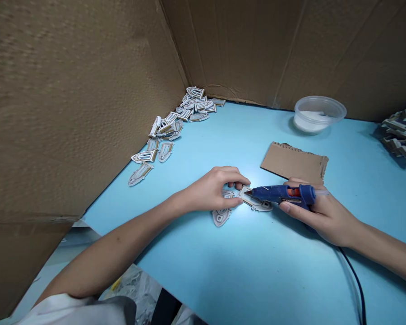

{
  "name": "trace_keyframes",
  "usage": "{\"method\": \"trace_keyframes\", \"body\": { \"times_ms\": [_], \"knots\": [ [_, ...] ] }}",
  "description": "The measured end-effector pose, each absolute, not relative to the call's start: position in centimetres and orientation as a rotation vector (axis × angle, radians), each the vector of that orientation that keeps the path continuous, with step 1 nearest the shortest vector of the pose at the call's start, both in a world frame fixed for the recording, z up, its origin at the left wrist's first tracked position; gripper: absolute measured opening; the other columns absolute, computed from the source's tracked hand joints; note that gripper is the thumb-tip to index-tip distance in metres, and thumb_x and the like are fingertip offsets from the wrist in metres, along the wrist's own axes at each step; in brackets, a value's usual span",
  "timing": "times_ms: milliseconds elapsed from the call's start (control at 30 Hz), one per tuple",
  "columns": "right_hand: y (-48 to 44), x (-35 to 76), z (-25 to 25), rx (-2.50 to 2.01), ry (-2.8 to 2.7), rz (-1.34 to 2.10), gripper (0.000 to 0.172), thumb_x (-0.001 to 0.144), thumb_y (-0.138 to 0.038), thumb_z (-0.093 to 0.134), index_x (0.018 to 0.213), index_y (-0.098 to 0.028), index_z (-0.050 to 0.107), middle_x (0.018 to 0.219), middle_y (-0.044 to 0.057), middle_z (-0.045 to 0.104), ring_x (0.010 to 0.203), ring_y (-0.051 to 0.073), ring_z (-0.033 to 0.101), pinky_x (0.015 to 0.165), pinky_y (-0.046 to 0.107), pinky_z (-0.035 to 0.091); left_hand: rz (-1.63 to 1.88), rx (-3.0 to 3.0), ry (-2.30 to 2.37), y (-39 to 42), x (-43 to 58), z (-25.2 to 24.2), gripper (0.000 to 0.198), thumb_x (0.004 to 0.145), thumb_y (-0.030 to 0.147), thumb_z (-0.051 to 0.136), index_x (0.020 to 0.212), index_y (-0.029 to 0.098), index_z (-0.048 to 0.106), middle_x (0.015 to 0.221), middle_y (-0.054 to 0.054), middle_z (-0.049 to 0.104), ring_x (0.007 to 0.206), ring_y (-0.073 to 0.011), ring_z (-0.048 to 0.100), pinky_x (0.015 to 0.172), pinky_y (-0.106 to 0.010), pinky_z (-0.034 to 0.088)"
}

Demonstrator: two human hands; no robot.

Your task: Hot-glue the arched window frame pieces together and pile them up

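Observation:
My right hand (320, 212) grips a blue glue gun (274, 194), its dark nozzle pointing left. The nozzle tip meets, or hovers just over, a small white cut-out piece with a pointed end (262, 206). The thumb and fingers of my left hand (219, 189) pinch the near end of that cut-out piece. A second, similar cut-out piece (221, 217) lies flat under my left hand, partly hidden by the fingers. A clear glue stick (322, 192) pokes out of the gun's back end.
A heap of similar pieces (192, 106) lies along the cardboard wall (122, 90). A torn cardboard scrap (294, 161) and a clear plastic tub (320, 113) with white contents are on the blue table (223, 271). Stacked parts (404, 135) stand far right. A black cord (357, 280) trails toward the front.

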State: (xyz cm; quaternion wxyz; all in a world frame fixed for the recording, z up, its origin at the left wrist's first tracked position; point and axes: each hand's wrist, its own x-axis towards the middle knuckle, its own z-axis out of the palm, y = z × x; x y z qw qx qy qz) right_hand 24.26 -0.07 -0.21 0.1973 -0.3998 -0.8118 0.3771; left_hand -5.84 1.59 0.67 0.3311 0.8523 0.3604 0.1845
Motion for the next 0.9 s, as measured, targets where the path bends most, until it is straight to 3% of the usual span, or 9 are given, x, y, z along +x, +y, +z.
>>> {"method": "trace_keyframes", "body": {
  "times_ms": [200,367,467,633,733,833,900],
  "knots": [
    [0.0,24.1,-0.2,-1.118,-2.259,1.063,0.037,0.103,-0.051,0.057,0.084,-0.020,0.064,0.085,0.004,0.060,0.078,0.021,0.057,0.069,0.035,0.043,0.484,2.228,0.944,1.6,-5.8,0.7,0.036,0.086,0.019,0.075,0.121,0.015,0.073,0.100,-0.005,0.068,0.094,-0.0149,0.063,0.088,-0.029,0.049],
    [-0.2,24.5,-0.2,-0.965,-1.999,1.296,0.036,0.099,-0.055,0.064,0.117,-0.025,0.068,0.108,0.008,0.070,0.094,0.026,0.066,0.079,0.037,0.051,0.467,2.248,0.924,1.6,-5.6,0.9,0.032,0.088,0.021,0.074,0.120,0.016,0.073,0.100,-0.005,0.069,0.096,-0.0159,0.063,0.091,-0.030,0.048],
    [-0.6,25.2,-0.7,-0.920,-1.801,1.287,0.035,0.096,-0.058,0.067,0.115,-0.028,0.069,0.106,0.007,0.073,0.088,0.027,0.070,0.078,0.038,0.054,0.460,2.255,0.901,1.6,-5.6,0.9,0.033,0.090,0.025,0.074,0.121,0.016,0.072,0.101,-0.006,0.069,0.097,-0.0162,0.062,0.092,-0.030,0.047],
    [-0.7,25.6,-1.9,-1.103,-1.715,1.123,0.034,0.095,-0.057,0.069,0.100,-0.024,0.069,0.083,0.006,0.071,0.065,0.021,0.064,0.060,0.035,0.049,0.443,2.219,0.885,1.7,-6.0,0.8,0.041,0.091,0.028,0.074,0.131,0.018,0.069,0.105,-0.006,0.067,0.101,-0.0170,0.062,0.096,-0.031,0.048],
    [-0.1,25.6,-1.5,-1.163,-1.745,0.934,0.034,0.098,-0.056,0.063,0.093,-0.022,0.063,0.079,0.004,0.066,0.059,0.019,0.057,0.056,0.033,0.044,0.428,2.150,0.822,2.2,-6.9,1.2,0.049,0.089,0.026,0.075,0.137,0.018,0.066,0.109,-0.007,0.066,0.101,-0.0162,0.062,0.095,-0.030,0.050],
    [0.8,25.7,-0.5,-1.306,-2.001,0.430,0.031,0.096,-0.051,0.063,0.086,-0.022,0.054,0.083,0.004,0.060,0.063,0.018,0.052,0.057,0.032,0.037,0.437,2.121,0.699,2.8,-8.1,2.0,0.044,0.087,0.015,0.066,0.131,0.016,0.068,0.111,-0.009,0.067,0.095,-0.0149,0.062,0.088,-0.027,0.052],
    [1.2,25.7,-0.1,-1.502,-2.208,0.107,0.025,0.093,-0.046,0.062,0.094,-0.022,0.054,0.096,0.005,0.061,0.063,0.018,0.049,0.055,0.031,0.028,0.404,2.141,0.626,3.1,-8.9,2.7,0.045,0.081,0.007,0.059,0.123,0.016,0.071,0.113,-0.010,0.068,0.098,-0.0164,0.063,0.092,-0.029,0.053]
  ]
}}
